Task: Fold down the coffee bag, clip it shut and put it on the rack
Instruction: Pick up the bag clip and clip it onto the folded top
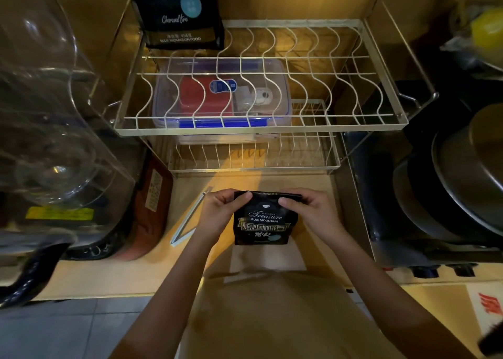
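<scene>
A small black coffee bag (262, 224) with gold lettering stands on the wooden counter in front of the rack. My left hand (221, 209) pinches its top left corner and my right hand (307, 209) pinches its top right corner; the top edge looks folded over. A long pale sealing clip (187, 218), hinged open in a V, lies on the counter just left of my left hand. The white wire rack (261, 126) stands behind, and a second, larger black coffee bag (177, 13) stands on its upper tier at the back left.
A clear plastic box with blue latches (277, 70) sits under the rack's upper tier. A glass jug (54, 130) and a brown packet (152, 203) crowd the left. Dark pans (462, 184) are stacked on the right. A white paper (266, 258) lies under the small bag.
</scene>
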